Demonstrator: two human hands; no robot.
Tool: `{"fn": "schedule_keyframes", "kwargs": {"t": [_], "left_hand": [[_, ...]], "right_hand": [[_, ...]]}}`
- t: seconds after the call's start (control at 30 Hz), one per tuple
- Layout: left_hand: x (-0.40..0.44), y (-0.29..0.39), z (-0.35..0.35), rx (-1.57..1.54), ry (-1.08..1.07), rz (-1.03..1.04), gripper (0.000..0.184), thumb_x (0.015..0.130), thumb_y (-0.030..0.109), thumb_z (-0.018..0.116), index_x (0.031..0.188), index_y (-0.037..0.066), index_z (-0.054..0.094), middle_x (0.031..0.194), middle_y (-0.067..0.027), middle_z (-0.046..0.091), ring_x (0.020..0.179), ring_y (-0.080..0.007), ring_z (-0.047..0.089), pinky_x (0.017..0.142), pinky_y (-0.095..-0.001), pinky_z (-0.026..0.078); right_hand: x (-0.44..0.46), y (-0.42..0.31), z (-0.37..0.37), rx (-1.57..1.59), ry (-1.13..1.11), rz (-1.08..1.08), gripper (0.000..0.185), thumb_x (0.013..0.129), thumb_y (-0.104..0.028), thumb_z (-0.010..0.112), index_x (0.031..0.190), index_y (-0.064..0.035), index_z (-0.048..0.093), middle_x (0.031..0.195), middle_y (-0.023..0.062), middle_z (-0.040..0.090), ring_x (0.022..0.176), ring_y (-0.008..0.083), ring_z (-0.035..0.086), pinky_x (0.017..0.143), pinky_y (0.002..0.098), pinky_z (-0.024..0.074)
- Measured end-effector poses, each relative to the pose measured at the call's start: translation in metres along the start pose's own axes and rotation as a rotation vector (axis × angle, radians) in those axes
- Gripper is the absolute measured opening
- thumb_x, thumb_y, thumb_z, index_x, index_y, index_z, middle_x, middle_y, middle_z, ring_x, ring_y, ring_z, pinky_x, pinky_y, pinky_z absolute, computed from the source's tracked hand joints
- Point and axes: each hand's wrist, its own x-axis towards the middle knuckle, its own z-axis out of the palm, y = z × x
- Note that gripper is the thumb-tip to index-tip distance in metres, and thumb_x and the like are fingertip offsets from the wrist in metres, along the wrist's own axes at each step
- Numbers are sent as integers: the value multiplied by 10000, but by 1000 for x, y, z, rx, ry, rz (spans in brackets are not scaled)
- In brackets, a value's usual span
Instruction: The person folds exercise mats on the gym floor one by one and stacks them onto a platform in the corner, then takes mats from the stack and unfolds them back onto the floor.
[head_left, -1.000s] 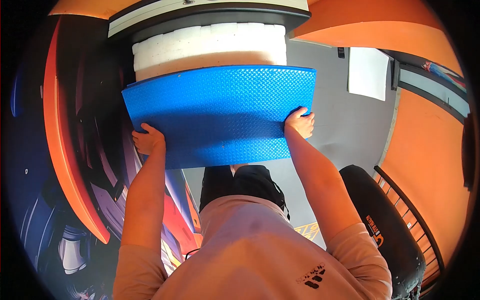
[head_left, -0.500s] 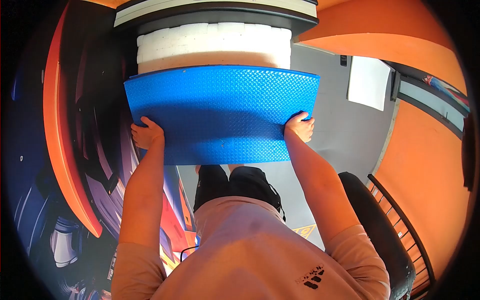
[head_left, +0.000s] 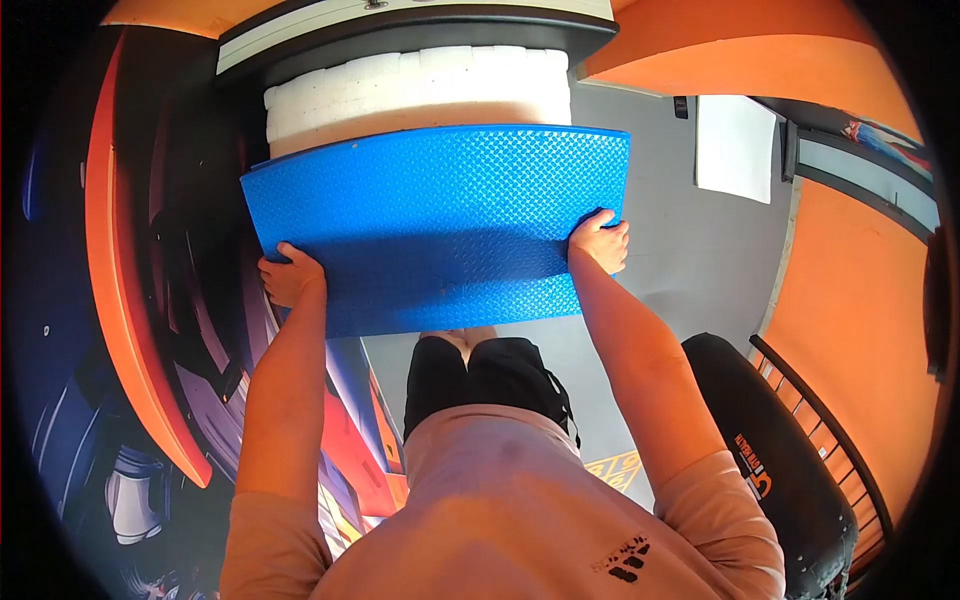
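A large blue foam mat (head_left: 440, 215) with a diamond-textured surface is held out in front of my body. My left hand (head_left: 293, 275) is closed round its left edge, thumb on the face toward me. On the opposite edge, my right hand (head_left: 600, 243) grips in the same way, fingers wrapped over the side. Just beyond the mat's top edge is a white block-like stack (head_left: 420, 90); the mat hides its lower part, and whether they touch I cannot tell. My legs in black shorts show below the mat.
Above the white stack juts a black-edged ledge (head_left: 430, 33). A colourful mural wall (head_left: 150, 350) runs along the left. To the right are a white panel (head_left: 735, 148), a black padded bag with lettering (head_left: 765, 460), a dark railing (head_left: 825, 430) and an orange wall (head_left: 850, 300).
The mat has tilted slightly, its right side higher than its left. The view has shifted a little, so more of the black bag shows. Both hands keep their hold.
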Motion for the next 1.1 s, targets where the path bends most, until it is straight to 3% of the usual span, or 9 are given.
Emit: {"fn": "schedule_keyframes", "kwargs": {"t": [0.27,0.37,0.47,0.57,0.73,0.8,0.87,1.03,1.1], "left_hand": [[-2,4,-8,4,17,-34,548,879,526,405,1137,59,528,1082,-169,614,1011,-347,591,828,-503,444],[5,-12,-14,-101,-115,-2,607,883,559,429,1211,54,510,1174,-181,568,1117,-352,545,898,-495,432],[25,-56,-10,-396,-362,220,637,867,522,526,1276,36,483,1220,-208,531,1180,-387,495,963,-481,405],[31,-98,-4,-407,-424,342,620,834,434,626,1279,26,484,1199,-234,530,1164,-411,492,978,-468,397],[13,-127,-37,-456,-593,236,681,757,376,724,1257,-16,480,1221,-256,516,1190,-403,482,996,-447,394],[-3,-147,-35,-602,-656,92,696,735,375,739,1233,-37,481,1225,-249,534,1180,-380,506,983,-437,409],[-9,-176,-15,-614,-629,143,602,739,316,733,1191,-17,516,1212,-203,562,1133,-310,540,962,-401,418],[-8,-190,-48,-741,-782,159,641,688,290,761,1192,-24,521,1136,-192,624,1036,-313,604,911,-397,462],[-6,-198,-40,-937,-928,168,615,723,242,713,1246,-8,507,1175,-174,606,1063,-310,592,914,-406,468]], "right_hand": [[2,2,-8,26,-52,-3,533,879,-501,382,1068,-61,615,1033,146,656,974,341,614,831,472,428],[11,20,-13,142,-179,-46,574,887,-539,368,1132,-74,598,1061,151,655,1045,345,604,882,486,429],[49,68,-12,522,-580,-316,586,858,-500,529,1263,-77,545,1156,192,633,1128,357,572,959,438,435],[61,105,-26,670,-833,-314,620,820,-442,613,1290,-47,521,1188,221,617,1132,353,577,970,399,436],[34,141,-68,509,-744,-340,723,767,-438,668,1293,18,473,1181,239,615,1127,361,582,967,406,441],[28,162,-67,465,-722,-308,700,737,-451,697,1214,15,483,1097,245,639,1059,375,610,928,426,463],[24,187,-63,404,-726,-270,705,709,-486,713,1160,15,506,1069,255,641,1036,393,613,904,438,473],[-7,234,-93,551,-724,-175,782,724,-539,741,1250,3,539,1109,214,651,1033,313,637,880,407,497],[-17,258,-101,689,-793,-165,619,777,-485,728,1163,-9,636,1037,156,691,946,244,664,827,385,518]]}}
